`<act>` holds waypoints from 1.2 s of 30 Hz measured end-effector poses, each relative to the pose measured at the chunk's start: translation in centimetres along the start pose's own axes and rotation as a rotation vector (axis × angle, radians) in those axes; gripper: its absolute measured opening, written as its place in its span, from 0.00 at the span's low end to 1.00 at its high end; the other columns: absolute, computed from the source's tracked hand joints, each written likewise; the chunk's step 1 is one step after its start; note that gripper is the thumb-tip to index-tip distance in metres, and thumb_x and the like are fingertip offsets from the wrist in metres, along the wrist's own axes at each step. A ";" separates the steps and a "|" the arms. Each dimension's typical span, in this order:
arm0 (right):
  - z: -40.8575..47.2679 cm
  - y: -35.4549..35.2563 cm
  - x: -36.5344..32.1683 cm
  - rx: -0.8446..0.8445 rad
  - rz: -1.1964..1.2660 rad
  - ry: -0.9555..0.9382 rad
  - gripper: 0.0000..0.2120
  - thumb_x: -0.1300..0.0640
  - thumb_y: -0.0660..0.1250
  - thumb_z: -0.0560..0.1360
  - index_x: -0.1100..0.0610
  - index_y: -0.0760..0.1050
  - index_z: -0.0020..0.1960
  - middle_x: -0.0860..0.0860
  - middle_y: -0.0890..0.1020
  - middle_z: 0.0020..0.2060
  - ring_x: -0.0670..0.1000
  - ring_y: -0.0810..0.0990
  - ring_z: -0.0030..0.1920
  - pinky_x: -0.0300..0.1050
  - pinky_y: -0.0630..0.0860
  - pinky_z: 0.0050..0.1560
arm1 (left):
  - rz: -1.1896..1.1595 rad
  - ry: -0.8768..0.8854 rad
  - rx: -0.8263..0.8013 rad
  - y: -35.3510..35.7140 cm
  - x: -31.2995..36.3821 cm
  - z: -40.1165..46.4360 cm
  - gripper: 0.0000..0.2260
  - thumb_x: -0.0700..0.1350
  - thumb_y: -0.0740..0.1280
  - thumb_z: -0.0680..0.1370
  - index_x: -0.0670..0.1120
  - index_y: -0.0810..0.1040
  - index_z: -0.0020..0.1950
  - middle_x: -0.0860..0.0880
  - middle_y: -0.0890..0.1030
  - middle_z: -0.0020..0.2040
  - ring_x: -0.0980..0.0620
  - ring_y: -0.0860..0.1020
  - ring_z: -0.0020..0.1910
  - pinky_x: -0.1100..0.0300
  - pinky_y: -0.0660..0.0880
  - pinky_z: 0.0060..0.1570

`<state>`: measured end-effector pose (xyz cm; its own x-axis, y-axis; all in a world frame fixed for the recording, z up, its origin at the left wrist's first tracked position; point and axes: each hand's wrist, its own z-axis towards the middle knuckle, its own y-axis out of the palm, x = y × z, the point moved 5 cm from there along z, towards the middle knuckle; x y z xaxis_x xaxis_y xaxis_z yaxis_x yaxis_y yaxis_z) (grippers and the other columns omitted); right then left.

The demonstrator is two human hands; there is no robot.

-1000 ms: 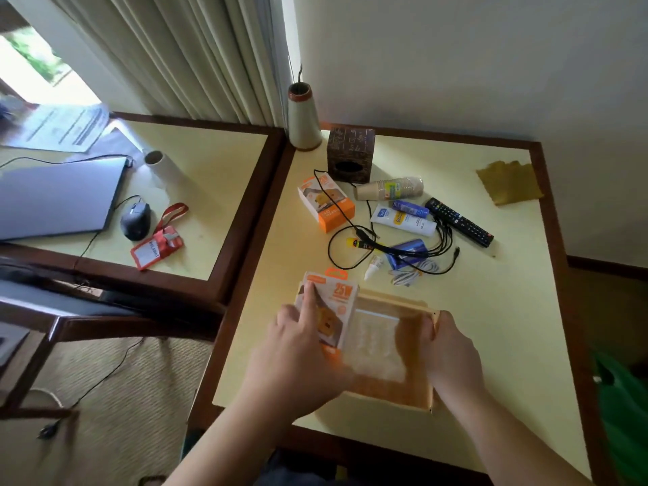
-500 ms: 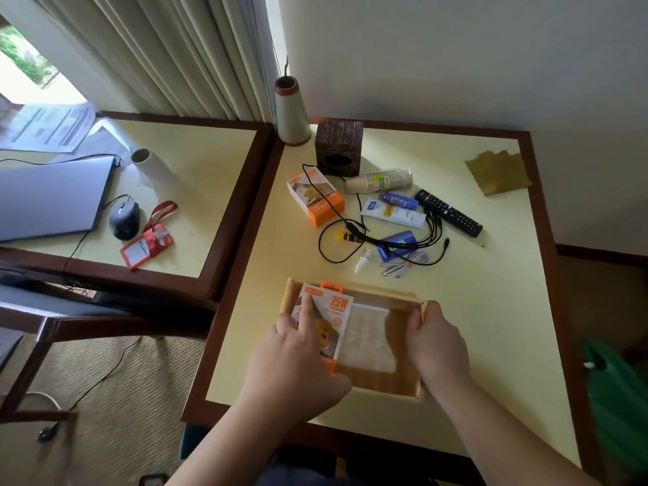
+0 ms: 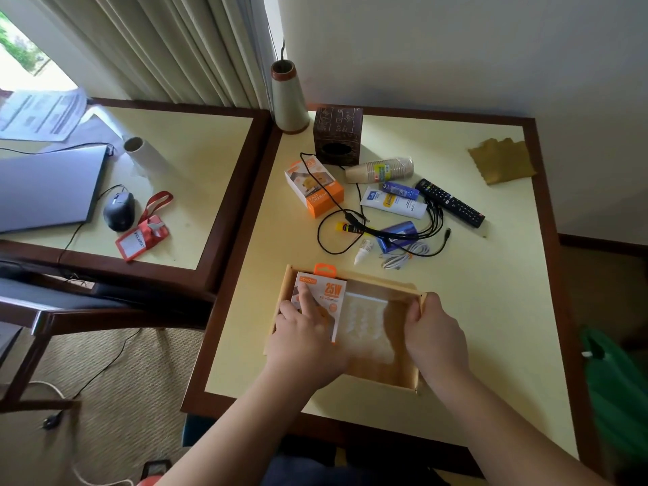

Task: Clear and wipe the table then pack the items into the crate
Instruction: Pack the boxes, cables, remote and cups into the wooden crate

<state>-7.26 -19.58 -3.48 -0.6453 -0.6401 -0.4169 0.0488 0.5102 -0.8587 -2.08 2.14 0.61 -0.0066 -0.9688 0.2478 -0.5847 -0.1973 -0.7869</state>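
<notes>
The white-and-orange cardboard charger box [image 3: 328, 303], light and stiff, lies inside the shallow wooden crate [image 3: 413, 382] under the left hand [image 3: 301, 342], 1 finger pressing it. The right hand [image 3: 434, 336] pinches the crate's rim; grip edges.

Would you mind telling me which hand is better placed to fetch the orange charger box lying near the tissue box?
The left hand, probably. It only presses the 25W charger pack into the crate, on the orange charger box's side, while the right hand grips the crate's right wall.
</notes>
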 end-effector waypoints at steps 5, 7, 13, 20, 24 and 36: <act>0.1 0.1 0.1 0.024 -0.001 -0.019 0.11 0.48 0.56 0.85 0.54 0.67 0.49 0.49 0.73 0.29 0.60 0.71 0.31 0.51 0.66 0.32 | 0.140 -0.106 0.003 1.6 0.3 1.0 0.43 0.60 0.67 0.75 0.40 0.47 0.78 0.41 0.63 0.67 0.42 0.68 0.66 0.52 0.73 0.58; 0.2 0.2 0.1 0.031 0.001 -0.016 0.12 0.48 0.56 0.85 0.55 0.67 0.49 0.52 0.76 0.31 0.59 0.71 0.30 0.51 0.66 0.31 | 0.103 -0.156 -0.010 2.2 0.3 1.7 0.38 0.57 0.68 0.76 0.42 0.52 0.76 0.42 0.63 0.66 0.43 0.67 0.65 0.54 0.71 0.53; 0.2 0.3 0.2 0.003 0.000 0.007 0.11 0.49 0.56 0.85 0.55 0.66 0.49 0.50 0.71 0.29 0.61 0.72 0.33 0.51 0.66 0.33 | 0.145 -0.005 0.130 1.7 1.8 3.5 0.25 0.54 0.66 0.81 0.45 0.62 0.72 0.42 0.65 0.68 0.43 0.68 0.66 0.53 0.76 0.58; 0.3 0.2 0.2 0.008 0.018 0.009 0.12 0.47 0.56 0.85 0.55 0.67 0.50 0.53 0.75 0.32 0.65 0.80 0.37 0.51 0.68 0.34 | 0.389 0.346 -0.059 3.2 2.3 3.2 0.27 0.68 0.49 0.83 0.58 0.72 0.75 0.47 0.61 0.80 0.44 0.59 0.79 0.41 0.63 0.75; 0.2 0.3 -0.1 0.010 0.017 -0.013 0.12 0.46 0.55 0.85 0.54 0.67 0.50 0.56 0.80 0.34 0.65 0.81 0.37 0.51 0.69 0.33 | 0.362 0.297 -0.088 2.5 1.8 3.1 0.31 0.70 0.47 0.83 0.55 0.67 0.79 0.47 0.57 0.83 0.44 0.56 0.81 0.43 0.62 0.76; 0.3 -1.1 -0.6 -0.211 0.028 0.151 0.17 0.46 0.60 0.81 0.53 0.68 0.66 0.56 0.84 0.49 0.63 0.82 0.49 0.52 0.77 0.46 | 0.161 0.391 0.068 -1.3 1.6 3.0 0.18 0.62 0.61 0.83 0.58 0.78 0.69 0.52 0.72 0.68 0.49 0.71 0.68 0.53 0.76 0.59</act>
<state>-6.72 -19.93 -2.36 -0.7535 -0.5389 -0.3767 -0.0819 0.6454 -0.7595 1.09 0.43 0.38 -0.4083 -0.8607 0.3042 -0.4964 -0.0703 -0.8652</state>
